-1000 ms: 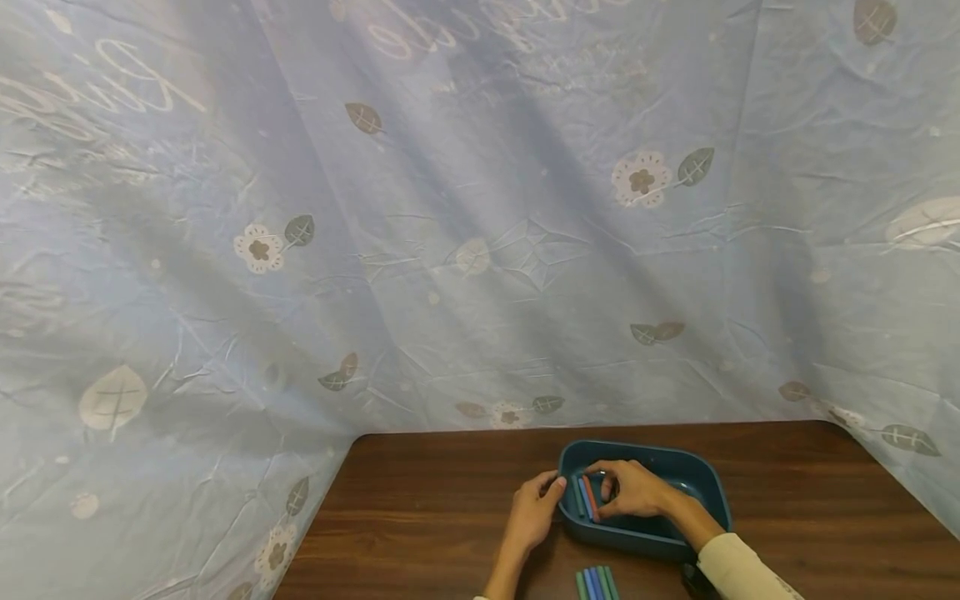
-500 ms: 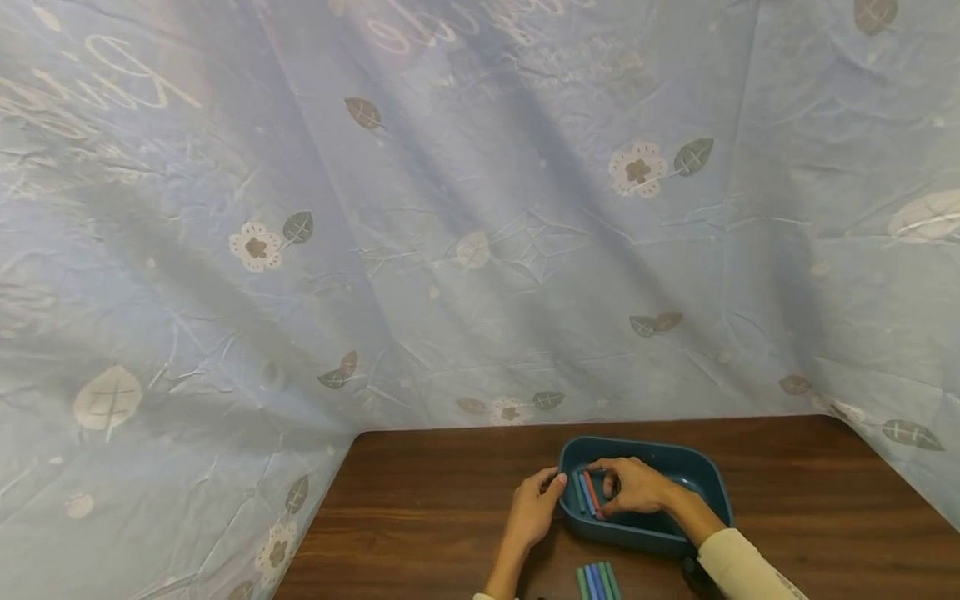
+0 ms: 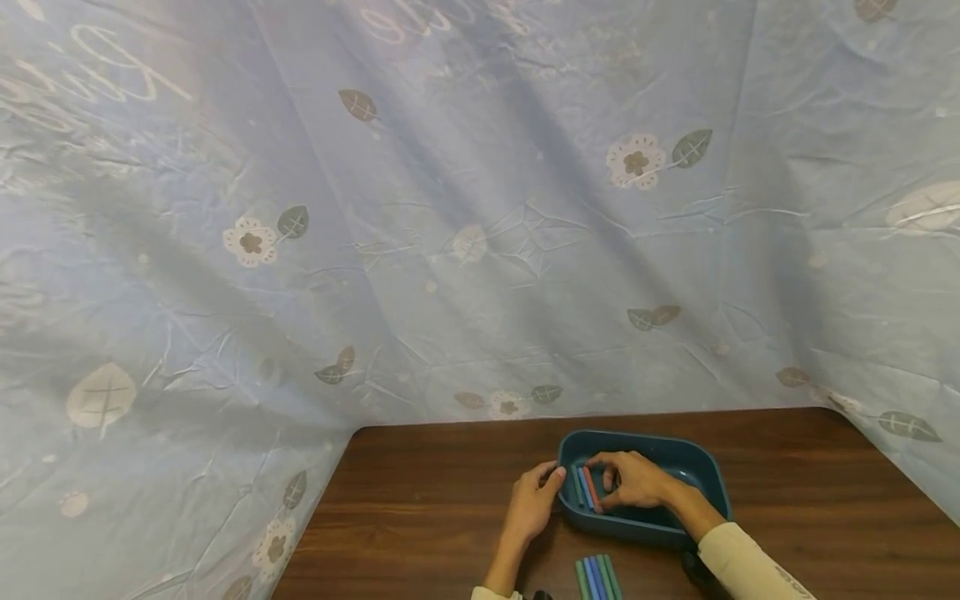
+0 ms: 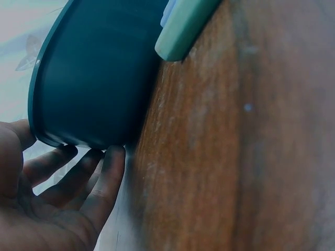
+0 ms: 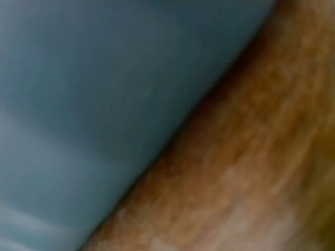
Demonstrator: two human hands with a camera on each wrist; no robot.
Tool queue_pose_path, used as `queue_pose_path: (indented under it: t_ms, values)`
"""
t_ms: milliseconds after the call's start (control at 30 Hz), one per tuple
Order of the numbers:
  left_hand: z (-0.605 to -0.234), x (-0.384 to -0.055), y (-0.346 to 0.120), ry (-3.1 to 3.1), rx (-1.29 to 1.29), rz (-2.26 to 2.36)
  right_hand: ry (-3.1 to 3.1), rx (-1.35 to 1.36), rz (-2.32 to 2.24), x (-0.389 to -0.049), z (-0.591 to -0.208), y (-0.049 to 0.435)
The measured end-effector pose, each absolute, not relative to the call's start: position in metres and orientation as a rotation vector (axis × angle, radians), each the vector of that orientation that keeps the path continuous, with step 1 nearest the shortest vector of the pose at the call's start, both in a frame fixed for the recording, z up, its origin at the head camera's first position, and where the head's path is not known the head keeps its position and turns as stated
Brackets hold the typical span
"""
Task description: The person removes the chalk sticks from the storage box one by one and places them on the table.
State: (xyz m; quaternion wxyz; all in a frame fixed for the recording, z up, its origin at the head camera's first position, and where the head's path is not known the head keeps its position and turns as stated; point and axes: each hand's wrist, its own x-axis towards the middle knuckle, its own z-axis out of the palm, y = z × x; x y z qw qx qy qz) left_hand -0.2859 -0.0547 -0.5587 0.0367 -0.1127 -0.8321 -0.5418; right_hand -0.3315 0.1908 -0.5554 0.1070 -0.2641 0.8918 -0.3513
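A dark teal plastic container stands on the wooden table, its outer wall filling the upper left of the left wrist view. My left hand holds its left end, thumb at the rim and fingertips against the outside. Inside, my right hand pinches a red chalk stick lengthwise between thumb and fingers. A blue chalk stick and a dark green one lie left of it along the container's end. The right wrist view has only the blurred container wall and the table; the hand is hidden there.
Several green and blue chalk sticks lie side by side on the table in front of the container. A black object shows under the right sleeve. Behind the table hangs a pale printed curtain.
The head view has tilted slightly, shifting the scene upward a little. Both hands keep their places at the container, and the red chalk stick stays beside the blue one.
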Motion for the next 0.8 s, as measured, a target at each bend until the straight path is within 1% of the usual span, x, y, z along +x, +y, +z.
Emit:
queue_pose_path:
  t_ms: [600, 800]
  values:
    - [-0.5563, -0.2872, -0.0534, -2.558, -0.325, -1.651, 2.623, -0.777, -1.048, -0.3335, -0.5517, 0.1938]
    - [-0.5574, -0.2846, -0.0544, -2.579, -0.329, -1.629, 2.638, -0.759, -1.045, -0.3313, -0.5561, 0.1927]
